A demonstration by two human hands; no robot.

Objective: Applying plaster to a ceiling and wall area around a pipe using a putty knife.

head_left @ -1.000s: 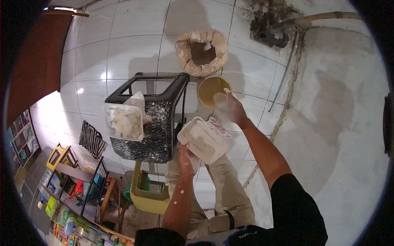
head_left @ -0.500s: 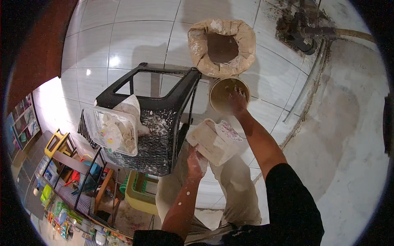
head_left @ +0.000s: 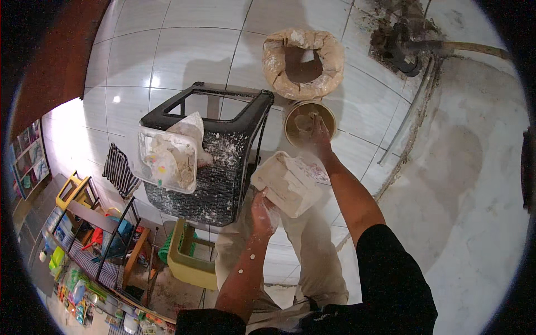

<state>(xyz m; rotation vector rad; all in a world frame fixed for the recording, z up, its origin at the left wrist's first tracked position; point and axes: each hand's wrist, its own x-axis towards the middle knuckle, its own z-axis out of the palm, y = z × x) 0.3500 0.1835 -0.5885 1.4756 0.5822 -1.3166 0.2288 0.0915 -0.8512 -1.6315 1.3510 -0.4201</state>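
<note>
My left hand (head_left: 262, 213) grips a shallow white plastic tray (head_left: 282, 182) coated in pale powder, with a reddish-speckled piece (head_left: 312, 167) along its right side. My right hand (head_left: 320, 134) reaches into a round yellowish bucket (head_left: 293, 120), closed on a translucent scoop or cup (head_left: 304, 123). Just beyond the bucket stands an open brown paper sack (head_left: 273, 67) with its rim rolled down. To my left, a powder-spattered black plastic stool or chair (head_left: 220, 195) bears a clear container (head_left: 162, 159) of pale powder and scraps.
A yellow stool (head_left: 190, 268) stands at lower left. Behind it are a black metal rack (head_left: 100, 268) with clutter, a striped mat (head_left: 120, 170) and a brown panel (head_left: 56, 67). A pipe (head_left: 463, 47) and plaster wall (head_left: 463, 195) border the tiled floor (head_left: 134, 61) on the right.
My right hand has moved up and down into the bucket with the translucent scoop. My left hand still holds the tray. The view has shifted slightly.
</note>
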